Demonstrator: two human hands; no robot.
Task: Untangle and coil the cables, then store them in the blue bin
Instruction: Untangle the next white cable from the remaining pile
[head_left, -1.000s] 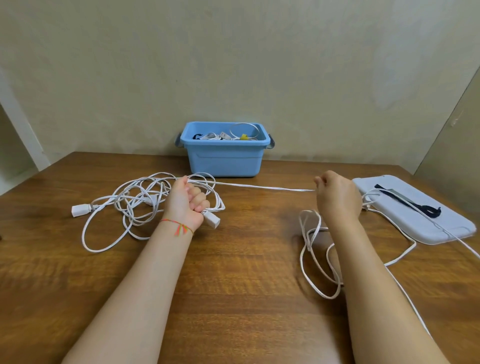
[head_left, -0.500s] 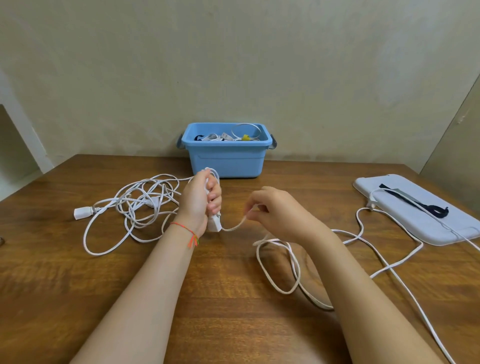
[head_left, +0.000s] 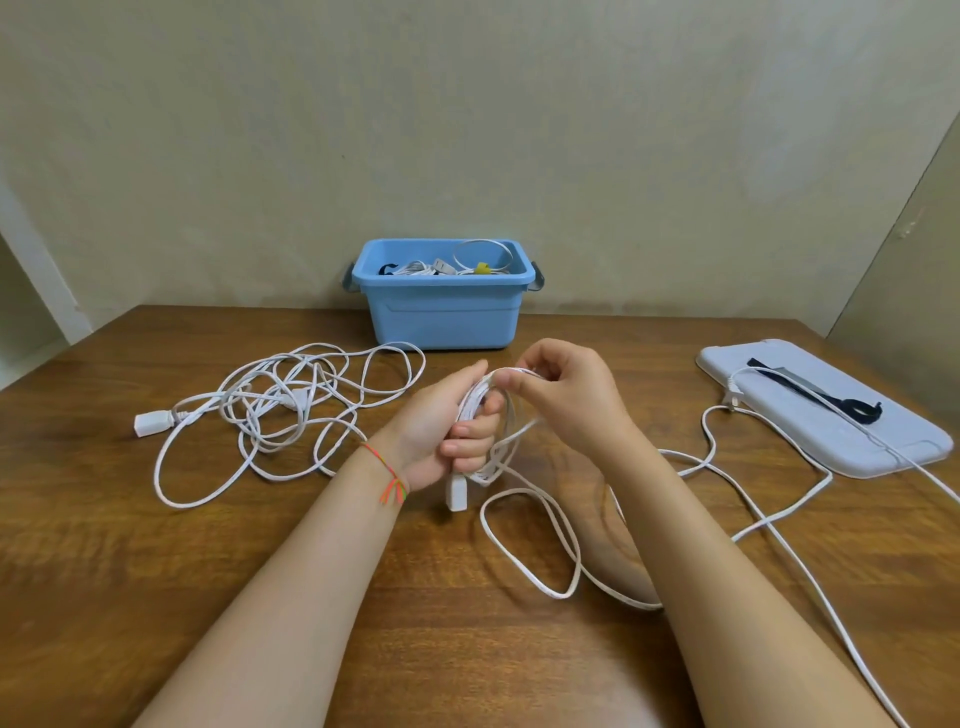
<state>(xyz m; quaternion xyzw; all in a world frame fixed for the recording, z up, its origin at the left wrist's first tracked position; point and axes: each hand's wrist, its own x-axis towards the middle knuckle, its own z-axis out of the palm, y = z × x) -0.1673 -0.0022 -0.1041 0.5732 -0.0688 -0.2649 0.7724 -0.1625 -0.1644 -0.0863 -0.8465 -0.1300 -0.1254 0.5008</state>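
At the far edge of the wooden table (head_left: 156, 597), against the wall, we see the blue bin (head_left: 441, 317) holding coiled white cables and a yellow tie. Our left hand (head_left: 441, 431) grips a few loops of the flat white cable (head_left: 530, 561), its socket end (head_left: 457, 492) hanging below the fist; our right hand (head_left: 566, 389) pinches the same cable at the top of the loops. Its slack trails right across the table toward the grey lid (head_left: 831, 415) near the right edge. A second tangled white extension cord (head_left: 291, 410) lies left of the hands. Bare wood lies open nearest us.
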